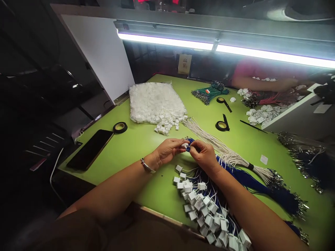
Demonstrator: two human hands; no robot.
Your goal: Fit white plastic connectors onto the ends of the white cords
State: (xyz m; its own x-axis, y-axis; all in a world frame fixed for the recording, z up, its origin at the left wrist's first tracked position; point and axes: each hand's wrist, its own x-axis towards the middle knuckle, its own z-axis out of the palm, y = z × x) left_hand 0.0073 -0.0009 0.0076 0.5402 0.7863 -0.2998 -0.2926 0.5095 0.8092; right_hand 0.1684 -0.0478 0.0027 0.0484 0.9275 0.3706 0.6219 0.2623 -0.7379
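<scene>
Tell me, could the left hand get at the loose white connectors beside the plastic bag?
Probably yes: the loose white connectors lie just beyond the left hand, with only bare green tabletop between. It holds a small white connector, though, so it may need freeing first.

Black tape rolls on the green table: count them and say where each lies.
3: a roll beside the phone, a second near the green wires, a third in front of that. More may be hidden.

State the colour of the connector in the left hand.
White; the connector shows in the head view.
</scene>
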